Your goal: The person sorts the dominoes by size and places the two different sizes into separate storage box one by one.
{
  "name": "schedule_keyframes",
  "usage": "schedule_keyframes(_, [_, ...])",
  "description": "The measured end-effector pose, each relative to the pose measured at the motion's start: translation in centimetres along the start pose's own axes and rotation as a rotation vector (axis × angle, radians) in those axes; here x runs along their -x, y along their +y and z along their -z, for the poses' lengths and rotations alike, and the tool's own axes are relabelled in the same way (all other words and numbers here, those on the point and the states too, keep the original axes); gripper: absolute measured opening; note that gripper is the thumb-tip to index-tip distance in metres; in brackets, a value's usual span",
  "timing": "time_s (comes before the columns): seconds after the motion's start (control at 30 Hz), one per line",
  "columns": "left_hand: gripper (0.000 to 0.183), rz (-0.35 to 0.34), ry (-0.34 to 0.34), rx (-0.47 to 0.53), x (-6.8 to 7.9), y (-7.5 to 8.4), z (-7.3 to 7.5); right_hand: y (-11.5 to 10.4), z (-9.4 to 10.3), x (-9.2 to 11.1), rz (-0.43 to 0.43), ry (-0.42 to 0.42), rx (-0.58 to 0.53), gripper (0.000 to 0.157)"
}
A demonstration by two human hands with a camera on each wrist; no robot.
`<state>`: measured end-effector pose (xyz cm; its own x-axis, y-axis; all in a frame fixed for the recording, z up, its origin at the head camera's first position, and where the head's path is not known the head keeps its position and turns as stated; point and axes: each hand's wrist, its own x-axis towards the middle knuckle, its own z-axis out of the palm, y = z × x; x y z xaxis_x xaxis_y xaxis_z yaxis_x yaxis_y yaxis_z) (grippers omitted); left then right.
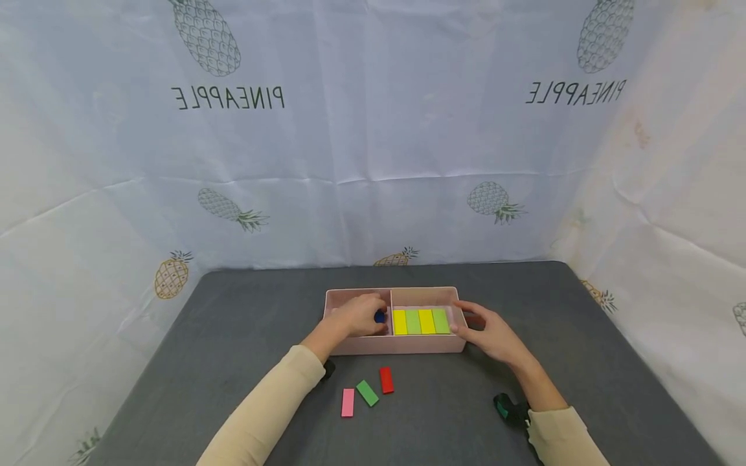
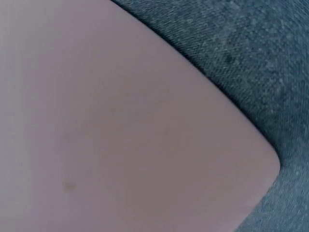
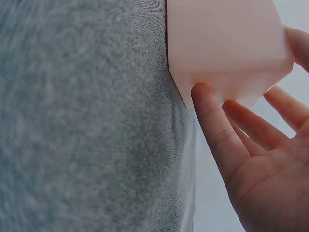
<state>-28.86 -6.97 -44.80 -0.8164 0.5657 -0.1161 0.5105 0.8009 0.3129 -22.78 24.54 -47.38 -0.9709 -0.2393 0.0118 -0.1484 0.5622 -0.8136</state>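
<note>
A pale pink box with two compartments lies on the dark table. My left hand reaches into its left compartment, with thumb and fingers around a dark blue block that they partly cover. The box's outer wall fills most of the left wrist view, where no hand shows. At the right end, my right hand holds the box, thumb and forefinger at the rim. In the right wrist view, other fingertips touch the outside of the end wall. Yellow and light green blocks alternate in the right compartment.
In front of the box lie a pink block, a green block set at a slant and a red block. A white curtain with pineapple prints hangs behind the dark grey table and along both sides.
</note>
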Motion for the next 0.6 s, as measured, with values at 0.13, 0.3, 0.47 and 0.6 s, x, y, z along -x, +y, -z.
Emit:
schedule_keyframes(0.13, [0.041,0.006,-0.023,0.009,-0.20,0.00,-0.18,-0.03,0.06,0.09,0.000,-0.003,-0.003,0.075])
schedule_keyframes(0.3, [0.042,-0.005,-0.027,-0.014,-0.21,0.10,-0.16,-0.05,0.10,0.10,-0.013,0.000,0.000,0.074])
schedule_keyframes(0.47, [0.038,-0.032,-0.015,-0.023,-0.29,0.06,-0.26,-0.18,0.07,0.16,-0.020,0.002,0.000,0.074])
schedule_keyframes(0.6, [0.038,-0.017,-0.004,0.034,-0.04,-0.04,-0.26,-0.22,0.04,0.16,-0.015,0.003,0.002,0.073])
